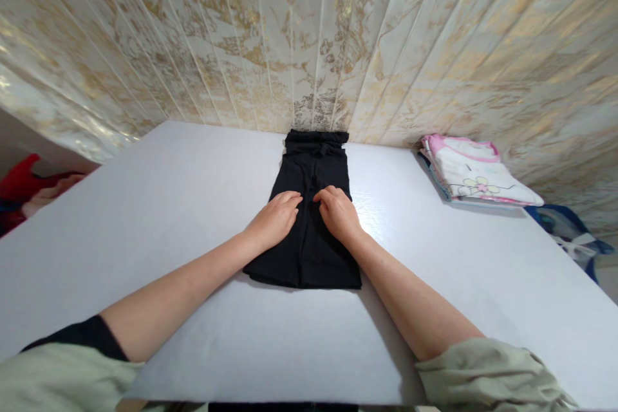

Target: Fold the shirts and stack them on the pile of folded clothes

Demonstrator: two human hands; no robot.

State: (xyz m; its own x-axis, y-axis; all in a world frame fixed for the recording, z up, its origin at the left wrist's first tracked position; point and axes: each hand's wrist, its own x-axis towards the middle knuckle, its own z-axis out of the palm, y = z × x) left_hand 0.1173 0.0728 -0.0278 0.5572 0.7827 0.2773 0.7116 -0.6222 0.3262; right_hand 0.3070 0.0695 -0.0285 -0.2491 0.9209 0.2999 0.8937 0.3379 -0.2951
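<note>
A pair of black shorts (309,264) lies on the white table in front of me, its gathered waistband and tie at the far end and its wide leg ends toward me. My left hand (277,215) rests on the left leg, fingers bent and close together at the cloth near the middle. On the other side of the centre line, my right hand (337,211) has its fingers curled against the fabric of the right leg. A small gap separates the two hands. Both sets of fingertips touch the shorts; the cloth under the palms is hidden.
A stack of folded clothes (477,174), a white and pink top uppermost, sits at the table's far right corner. Behind the white table (159,206) hangs a gold-patterned curtain (309,45). Red cloth (24,183) lies beyond the left edge, and a blue item (570,232) beyond the right.
</note>
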